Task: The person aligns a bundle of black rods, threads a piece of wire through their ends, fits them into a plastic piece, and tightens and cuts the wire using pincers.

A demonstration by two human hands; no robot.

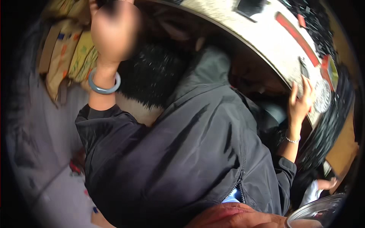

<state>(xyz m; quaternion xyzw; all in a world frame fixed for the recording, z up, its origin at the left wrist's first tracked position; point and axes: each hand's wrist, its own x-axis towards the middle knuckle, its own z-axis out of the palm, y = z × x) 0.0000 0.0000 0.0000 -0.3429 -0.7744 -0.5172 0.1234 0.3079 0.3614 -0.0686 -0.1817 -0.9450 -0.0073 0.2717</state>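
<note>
Two hands: the left hand point(115, 32) is up at the far left; the right hand point(302, 102) is over the near edge of the pale surface point(262, 38), on the right.
Left grip: blurry, with its fingers cut off at the top, so I cannot tell if it holds anything.
Right grip: thumb and fingers have a gap between them; I cannot tell if they pinch the thin dark thing point(303, 67) by their tips.
Clear round thing: the shiny clear round thing point(322, 95) is just right of the right hand.
Red strip: the long red strip point(297, 40) lies farther away on the surface.
Black pile: the pile of black bits point(313, 26) is at the far right.
Wrists: a gray-blue bangle point(102, 91) on the left, a beaded bracelet point(292, 140) on the right.
Left side: yellow bags point(81, 55).
</note>
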